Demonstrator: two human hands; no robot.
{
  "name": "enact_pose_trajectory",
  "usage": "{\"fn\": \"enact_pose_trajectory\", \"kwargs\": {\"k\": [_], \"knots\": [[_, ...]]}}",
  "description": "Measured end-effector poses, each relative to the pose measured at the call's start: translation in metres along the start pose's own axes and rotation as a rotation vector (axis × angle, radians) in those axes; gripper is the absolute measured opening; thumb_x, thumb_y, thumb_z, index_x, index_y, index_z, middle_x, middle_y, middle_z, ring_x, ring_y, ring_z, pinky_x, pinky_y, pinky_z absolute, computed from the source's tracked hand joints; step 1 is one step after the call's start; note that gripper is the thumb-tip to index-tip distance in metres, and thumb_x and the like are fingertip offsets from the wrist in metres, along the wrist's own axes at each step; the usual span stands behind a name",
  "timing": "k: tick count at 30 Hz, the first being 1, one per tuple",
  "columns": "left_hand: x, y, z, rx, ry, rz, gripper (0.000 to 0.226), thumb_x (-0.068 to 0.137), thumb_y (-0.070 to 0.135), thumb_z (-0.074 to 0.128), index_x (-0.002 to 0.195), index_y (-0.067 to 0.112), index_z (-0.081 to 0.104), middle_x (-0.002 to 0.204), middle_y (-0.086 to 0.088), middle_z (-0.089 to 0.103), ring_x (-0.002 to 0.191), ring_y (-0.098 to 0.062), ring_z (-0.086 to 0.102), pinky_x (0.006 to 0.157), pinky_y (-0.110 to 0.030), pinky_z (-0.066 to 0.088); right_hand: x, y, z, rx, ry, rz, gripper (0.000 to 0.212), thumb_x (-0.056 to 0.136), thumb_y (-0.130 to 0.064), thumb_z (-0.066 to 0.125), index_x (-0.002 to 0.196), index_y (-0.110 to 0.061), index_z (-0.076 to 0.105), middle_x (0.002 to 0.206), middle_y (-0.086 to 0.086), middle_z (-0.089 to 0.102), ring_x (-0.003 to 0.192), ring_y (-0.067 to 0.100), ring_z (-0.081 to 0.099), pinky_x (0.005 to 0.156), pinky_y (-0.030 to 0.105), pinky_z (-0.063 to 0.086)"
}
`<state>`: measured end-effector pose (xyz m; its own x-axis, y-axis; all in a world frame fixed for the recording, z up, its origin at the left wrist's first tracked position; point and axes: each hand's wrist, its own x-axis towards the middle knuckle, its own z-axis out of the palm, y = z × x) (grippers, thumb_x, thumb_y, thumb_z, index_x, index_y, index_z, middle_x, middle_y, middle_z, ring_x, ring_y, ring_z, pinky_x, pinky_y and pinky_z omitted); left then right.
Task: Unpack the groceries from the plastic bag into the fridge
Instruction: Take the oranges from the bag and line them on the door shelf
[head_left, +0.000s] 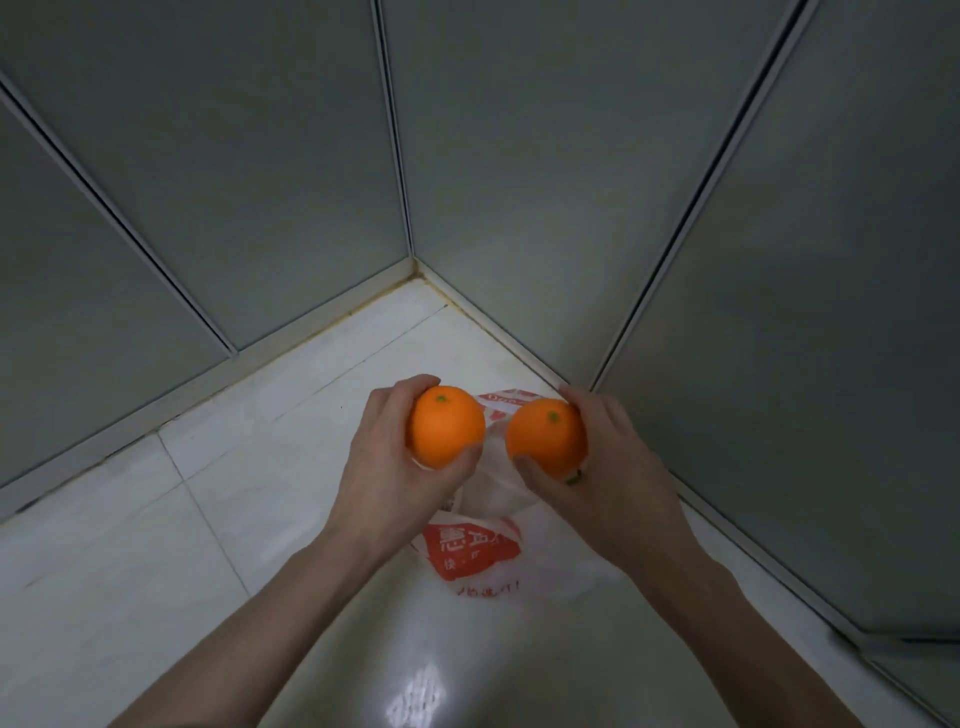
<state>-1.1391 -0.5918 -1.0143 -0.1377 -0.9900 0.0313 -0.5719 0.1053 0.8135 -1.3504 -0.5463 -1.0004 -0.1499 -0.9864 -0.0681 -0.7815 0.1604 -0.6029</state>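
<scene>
- I am standing in an indoor corner of what looks like a home or flat; I cannot tell which room.
- The floor (171, 525) is glossy white tile with thin grout lines, and it reflects an overhead light.
- Two walls of grey-green panels (260, 156), divided by slim pale metal strips, meet at the corner (414, 262).
- A pale skirting strip (223, 374) runs along the wall base.
- A printed plastic shopping bag (470, 558) lies on the tiles.

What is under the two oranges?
Below the left orange and right orange lies a white plastic bag with red print on the tiled floor. Its contents are hidden.
</scene>
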Motion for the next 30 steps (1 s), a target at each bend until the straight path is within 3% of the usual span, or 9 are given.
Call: {"fn": "enact_pose_trajectory", "kwargs": {"k": [3,7,10,14,17,24,27,30], "knots": [[-0.008,0.028,-0.025,-0.018,-0.024,0.004,0.075,0.07,0.065,0.075,0.136,0.047,0.044,0.133,0.021,0.047,0.112,0.011,0.05,0.084,-0.01,0.04,-0.007,-0.02,-0.03,0.044,-0.002,0.02,0.08,0.085,-0.061,0.074,0.151,-0.032,0.039,0.15,-0.007,0.047,0.121,0.015,0.059,0.095,0.032,0.054],[-0.033,0.093,-0.066,-0.083,-0.027,-0.098,0.095,0.074,0.046,0.088,0.151,0.037,0.033,0.14,0.02,0.046,0.122,-0.003,0.05,0.091,-0.018,0.044,-0.027,-0.067,-0.087,0.117,-0.023,0.027,0.08,0.082,-0.055,0.08,0.149,-0.03,0.043,0.147,-0.005,0.052,0.121,0.015,0.059,0.098,0.038,0.056],[-0.054,0.158,-0.113,-0.122,0.0,-0.126,0.087,0.075,0.038,0.09,0.146,0.037,0.039,0.143,0.019,0.049,0.126,-0.004,0.051,0.098,-0.023,0.048,-0.05,-0.116,-0.146,0.159,-0.053,0.037,0.081,0.081,-0.056,0.081,0.148,-0.032,0.043,0.146,-0.008,0.054,0.123,0.011,0.059,0.098,0.035,0.055],[-0.076,0.252,-0.201,-0.128,0.058,-0.104,0.078,0.073,0.029,0.093,0.137,0.032,0.05,0.137,0.014,0.05,0.128,-0.003,0.051,0.103,-0.03,0.051,-0.079,-0.198,-0.245,0.088,-0.038,-0.046,0.072,0.082,-0.053,0.08,0.142,-0.027,0.049,0.137,-0.008,0.058,0.112,0.008,0.06,0.085,0.028,0.053],[-0.088,0.329,-0.276,-0.165,0.11,-0.108,0.075,0.072,0.024,0.094,0.135,0.027,0.053,0.134,0.007,0.051,0.128,-0.006,0.052,0.104,-0.036,0.052,-0.099,-0.269,-0.321,0.078,-0.026,-0.072,0.071,0.082,-0.053,0.078,0.143,-0.026,0.051,0.134,-0.009,0.057,0.115,0.01,0.06,0.088,0.026,0.051],[-0.126,0.492,-0.427,-0.269,0.185,-0.108,0.083,0.073,0.023,0.094,0.142,0.023,0.048,0.137,0.008,0.054,0.13,-0.014,0.055,0.106,-0.039,0.052,-0.153,-0.429,-0.479,0.186,0.036,-0.093,0.067,0.081,-0.051,0.081,0.139,-0.028,0.054,0.129,-0.01,0.053,0.105,0.004,0.057,0.084,0.0,0.038],[-0.151,0.543,-0.475,-0.323,0.258,-0.103,0.09,0.071,0.02,0.095,0.144,0.021,0.042,0.137,0.014,0.056,0.129,-0.011,0.057,0.107,-0.032,0.05,-0.175,-0.481,-0.525,0.225,0.061,-0.146,0.07,0.081,-0.05,0.084,0.139,-0.029,0.053,0.129,-0.013,0.054,0.107,0.007,0.061,0.085,0.008,0.045],[-0.173,0.584,-0.518,-0.377,0.314,-0.087,0.078,0.072,0.02,0.094,0.136,0.025,0.05,0.137,0.013,0.057,0.131,-0.013,0.056,0.106,-0.035,0.053,-0.191,-0.528,-0.563,0.295,0.087,-0.212,0.07,0.08,-0.048,0.086,0.138,-0.031,0.051,0.129,-0.013,0.058,0.11,0.007,0.062,0.087,0.02,0.05]]}}
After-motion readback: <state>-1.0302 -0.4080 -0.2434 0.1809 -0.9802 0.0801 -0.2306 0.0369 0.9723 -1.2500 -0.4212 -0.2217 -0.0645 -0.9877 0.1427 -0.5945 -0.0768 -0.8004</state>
